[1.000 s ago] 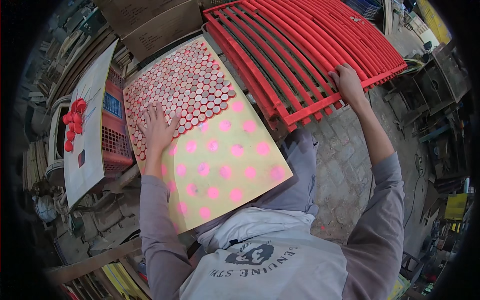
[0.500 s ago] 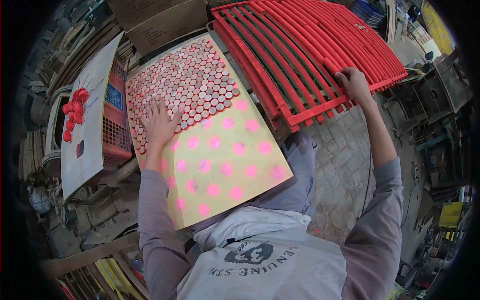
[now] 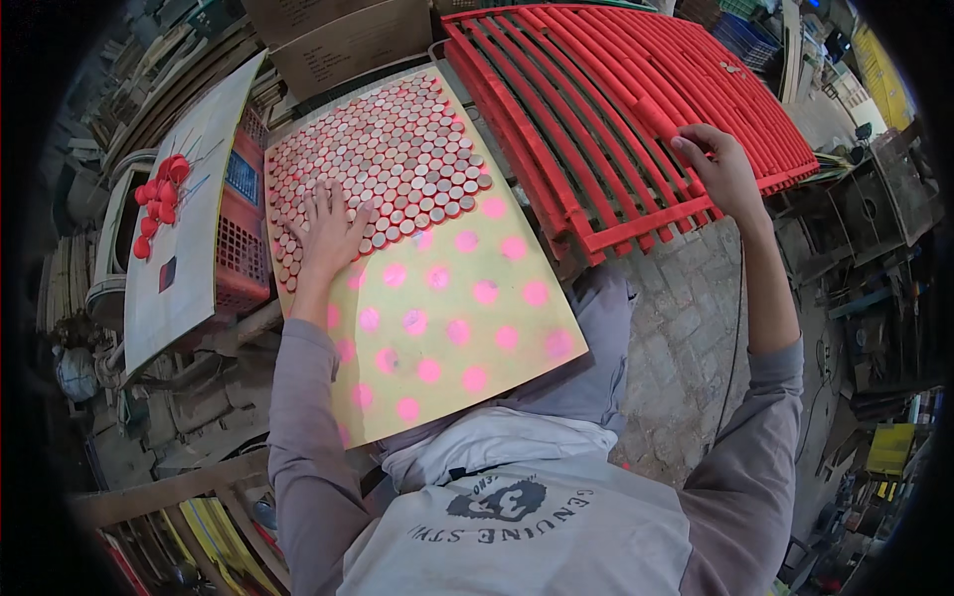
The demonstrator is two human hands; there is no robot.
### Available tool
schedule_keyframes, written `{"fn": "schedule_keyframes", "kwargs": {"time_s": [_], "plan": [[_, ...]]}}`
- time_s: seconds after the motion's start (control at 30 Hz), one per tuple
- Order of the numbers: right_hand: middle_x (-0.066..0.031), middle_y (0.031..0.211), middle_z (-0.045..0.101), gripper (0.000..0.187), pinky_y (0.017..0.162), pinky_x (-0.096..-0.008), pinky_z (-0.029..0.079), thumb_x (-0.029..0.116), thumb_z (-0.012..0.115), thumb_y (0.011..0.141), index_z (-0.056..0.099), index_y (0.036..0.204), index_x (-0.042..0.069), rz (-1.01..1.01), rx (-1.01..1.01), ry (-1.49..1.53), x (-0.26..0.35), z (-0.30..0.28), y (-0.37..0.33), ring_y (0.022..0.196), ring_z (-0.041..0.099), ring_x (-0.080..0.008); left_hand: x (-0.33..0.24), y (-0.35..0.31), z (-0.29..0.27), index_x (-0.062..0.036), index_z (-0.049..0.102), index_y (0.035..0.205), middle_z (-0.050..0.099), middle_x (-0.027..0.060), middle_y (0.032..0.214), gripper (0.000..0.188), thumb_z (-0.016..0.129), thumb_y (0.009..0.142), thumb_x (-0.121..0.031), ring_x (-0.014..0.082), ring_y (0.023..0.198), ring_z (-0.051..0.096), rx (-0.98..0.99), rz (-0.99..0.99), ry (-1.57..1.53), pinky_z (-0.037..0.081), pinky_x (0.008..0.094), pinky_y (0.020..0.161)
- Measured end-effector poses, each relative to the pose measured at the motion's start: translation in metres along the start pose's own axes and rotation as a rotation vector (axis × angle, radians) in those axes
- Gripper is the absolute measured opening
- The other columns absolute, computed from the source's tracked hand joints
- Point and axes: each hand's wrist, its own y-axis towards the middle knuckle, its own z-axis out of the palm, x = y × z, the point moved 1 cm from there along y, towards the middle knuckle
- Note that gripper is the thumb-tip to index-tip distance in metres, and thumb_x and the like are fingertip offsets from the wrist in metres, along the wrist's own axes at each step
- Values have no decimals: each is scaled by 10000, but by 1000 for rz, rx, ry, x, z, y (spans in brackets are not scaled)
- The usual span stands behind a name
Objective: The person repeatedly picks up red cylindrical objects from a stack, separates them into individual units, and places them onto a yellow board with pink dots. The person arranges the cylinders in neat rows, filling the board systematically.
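Note:
My left hand (image 3: 335, 234) lies spread over a packed field of small round pieces (image 3: 397, 149) with pale tops and red sides. They stand on the upper part of a yellowish board (image 3: 457, 363) marked with pink spots. At the red slatted rack (image 3: 556, 129), my right hand (image 3: 728, 171) is curled, with thumb and index fingertips at the lower end of a red cylinder (image 3: 656, 117). That cylinder lies in line with a slat, beside rows of similar red pieces.
Left of the board, a pale panel (image 3: 184, 258) carrying red round items (image 3: 164, 194) on thin sticks rests over a red plastic crate (image 3: 240, 263). Cardboard boxes (image 3: 353, 45) stand at the far side. Paving (image 3: 676, 328) shows below the rack.
The whole view has shifted slightly. My right hand stays by the same red cylinder, its fingertips slightly farther along the rack. The left hand keeps its place on the round pieces.

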Motion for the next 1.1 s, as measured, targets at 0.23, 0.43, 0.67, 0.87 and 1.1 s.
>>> {"fn": "schedule_keyframes", "kwargs": {"time_s": [0.23, 0.43, 0.67, 0.87, 1.1], "plan": [[-90, 880, 625, 247, 727, -322, 474, 183, 697, 921, 670, 1053, -24, -177, 289, 189, 99, 10, -44, 794, 607, -183, -67, -43, -87, -36, 442, 1458, 437, 197, 1508, 848, 715, 836, -545, 404, 1422, 360, -261, 482, -408, 260, 545, 1170], [-151, 886, 597, 204, 707, -401, 475, 110, 709, 860, 672, 1014, -19, -483, 694, 280, 155, 64, -89, 796, 604, -320, -151, -169, -121, -44, 604, 1335, 589, 169, 1355, 737, 896, 693, -257, 290, 1226, 593, 45, 762, -946, 489, 388, 1014], [-78, 843, 653, 198, 613, -298, 476, 86, 687, 910, 691, 1086, -4, -164, 820, 711, 162, 132, -120, 697, 602, -171, -128, -228, -66, 8, 705, 1178, 691, 172, 1159, 381, 773, 804, 35, 175, 886, 711, -102, 219, -1464, 574, 284, 816], [-49, 952, 675, 267, 605, -219, 517, 115, 628, 986, 642, 1216, -22, 183, 627, 1241, 175, 183, -145, 759, 616, -72, -109, -230, -59, 38, 685, 1166, 725, 101, 1045, 344, 763, 830, 28, 122, 890, 684, -66, -165, -1747, 558, 261, 834], [-132, 1144, 599, 158, 909, -342, 567, -34, 640, 937, 589, 1084, -62, 113, 237, 1368, 176, 186, -157, 994, 656, -196, -108, -225, -60, 54, 667, 1187, 701, 114, 1013, 394, 761, 804, 70, 147, 884, 662, -91, -144, -1696, 566, 275, 795]]}}
